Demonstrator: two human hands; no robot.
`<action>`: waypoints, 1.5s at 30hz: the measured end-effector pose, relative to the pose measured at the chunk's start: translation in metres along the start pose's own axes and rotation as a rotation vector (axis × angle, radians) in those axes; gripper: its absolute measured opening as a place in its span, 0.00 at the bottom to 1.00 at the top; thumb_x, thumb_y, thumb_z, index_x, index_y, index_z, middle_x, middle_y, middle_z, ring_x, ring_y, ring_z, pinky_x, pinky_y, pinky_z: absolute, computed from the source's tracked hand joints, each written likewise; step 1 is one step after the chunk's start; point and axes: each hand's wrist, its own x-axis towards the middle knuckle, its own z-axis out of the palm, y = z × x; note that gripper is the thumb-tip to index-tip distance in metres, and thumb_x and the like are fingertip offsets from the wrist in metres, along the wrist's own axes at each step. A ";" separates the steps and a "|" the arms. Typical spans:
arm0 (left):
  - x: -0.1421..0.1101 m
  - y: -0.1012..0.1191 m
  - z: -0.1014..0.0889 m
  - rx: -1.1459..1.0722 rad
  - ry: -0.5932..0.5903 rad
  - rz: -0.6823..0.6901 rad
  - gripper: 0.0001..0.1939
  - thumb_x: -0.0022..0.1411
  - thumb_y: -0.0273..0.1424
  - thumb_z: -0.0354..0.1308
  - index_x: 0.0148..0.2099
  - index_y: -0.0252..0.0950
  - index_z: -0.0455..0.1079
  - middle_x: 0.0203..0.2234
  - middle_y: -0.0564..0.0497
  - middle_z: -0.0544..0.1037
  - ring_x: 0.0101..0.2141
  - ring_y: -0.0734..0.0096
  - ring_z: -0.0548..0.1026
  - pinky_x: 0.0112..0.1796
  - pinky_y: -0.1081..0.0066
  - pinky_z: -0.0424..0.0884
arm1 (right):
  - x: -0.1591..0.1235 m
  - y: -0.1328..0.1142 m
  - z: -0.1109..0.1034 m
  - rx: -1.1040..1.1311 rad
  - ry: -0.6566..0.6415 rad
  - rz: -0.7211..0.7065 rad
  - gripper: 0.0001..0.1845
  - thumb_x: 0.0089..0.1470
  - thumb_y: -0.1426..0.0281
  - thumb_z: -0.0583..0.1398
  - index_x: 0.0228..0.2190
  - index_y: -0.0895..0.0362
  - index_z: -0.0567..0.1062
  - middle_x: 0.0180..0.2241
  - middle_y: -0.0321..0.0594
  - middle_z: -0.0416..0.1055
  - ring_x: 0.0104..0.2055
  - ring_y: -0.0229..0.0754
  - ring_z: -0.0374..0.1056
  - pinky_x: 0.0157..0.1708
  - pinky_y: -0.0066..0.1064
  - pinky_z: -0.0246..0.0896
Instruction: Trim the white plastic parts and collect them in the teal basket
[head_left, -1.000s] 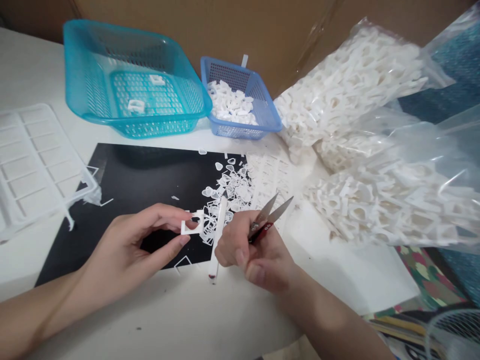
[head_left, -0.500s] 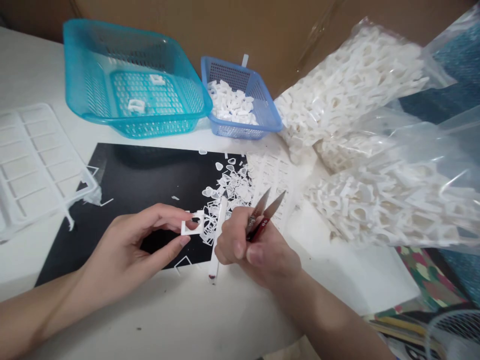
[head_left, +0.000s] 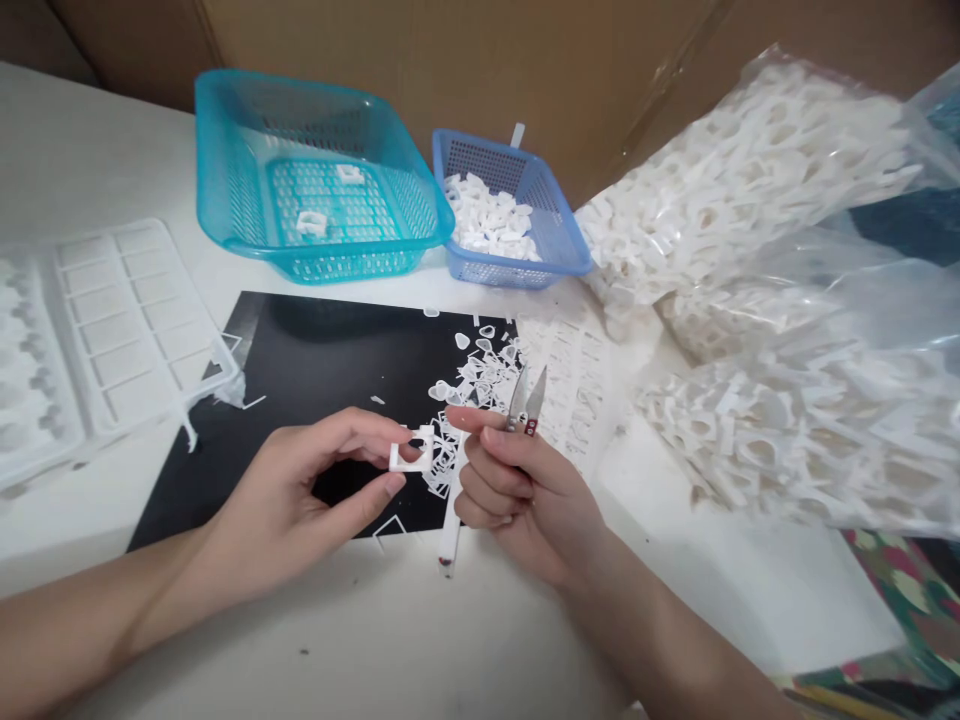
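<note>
Between thumb and fingers, my left hand (head_left: 322, 475) pinches a small white plastic frame (head_left: 412, 455) with a round opening in it. My right hand (head_left: 517, 480) is curled around thread snips (head_left: 529, 402), whose two pointed blades stick up apart above the fist. Its index finger stretches toward the white frame without touching it. Under both hands lies a black mat (head_left: 300, 370), and a heap of thin white scraps (head_left: 487, 375) covers its right side. A white stick (head_left: 451, 535) with a dark mark at its end lies beneath my right hand.
A teal basket (head_left: 330, 245) at the back holds two white frames. Beside it, a blue basket (head_left: 555, 262) contains many small white pieces. Clear bags (head_left: 787, 420) full of white parts fill the right side. A white compartment tray (head_left: 124, 315) sits at the left.
My right hand has turned: its index finger now extends left, and the snips point more upright. The whole view has shifted, so things appear farther right. The left hand keeps the frame.
</note>
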 end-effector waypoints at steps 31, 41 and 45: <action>0.000 -0.002 0.001 0.022 0.023 -0.019 0.13 0.62 0.27 0.58 0.49 0.44 0.69 0.36 0.56 0.81 0.37 0.71 0.80 0.36 0.78 0.77 | 0.004 -0.002 -0.009 0.183 -0.287 0.145 0.05 0.44 0.70 0.50 0.20 0.57 0.60 0.16 0.27 0.43 0.16 0.31 0.35 0.19 0.25 0.37; 0.002 0.001 -0.002 -0.004 -0.012 0.030 0.10 0.62 0.20 0.56 0.41 0.41 0.68 0.37 0.54 0.78 0.35 0.73 0.77 0.34 0.79 0.74 | 0.004 -0.004 -0.008 0.195 -0.250 0.160 0.04 0.44 0.70 0.50 0.21 0.57 0.62 0.16 0.27 0.44 0.17 0.31 0.35 0.19 0.25 0.37; 0.000 0.001 -0.002 -0.078 -0.014 0.021 0.08 0.65 0.21 0.51 0.40 0.40 0.64 0.35 0.53 0.70 0.29 0.76 0.70 0.27 0.78 0.68 | 0.005 -0.002 -0.009 0.139 -0.210 0.266 0.06 0.49 0.70 0.50 0.23 0.56 0.64 0.17 0.26 0.45 0.17 0.31 0.35 0.19 0.25 0.36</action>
